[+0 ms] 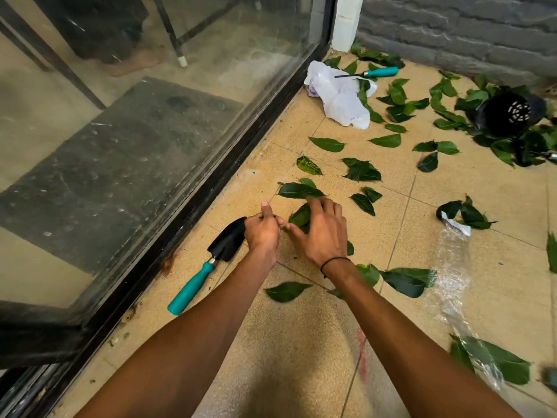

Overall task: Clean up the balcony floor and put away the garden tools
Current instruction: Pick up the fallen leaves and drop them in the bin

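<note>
Right hand (324, 229) spreads over leaves (301, 217) just right of the trowel (211, 257); left hand (262, 229), curled, seems to pinch a leaf beside the trowel's blade. Risk: loosely gathered leaves may slip and scatter again.

I see two hands, my left hand (261, 233) and my right hand (324, 232), and one black band (334, 262) on the right wrist. I count two tools with blue-green handles, one little shovel (211, 260) and one thin tool (369, 73), plus one white bag (339, 96), one black pot (509, 114) on its side and one clear plastic sheet (452, 285). The green leaves (301, 190) are too many for me to count well, more than thirty.
</note>
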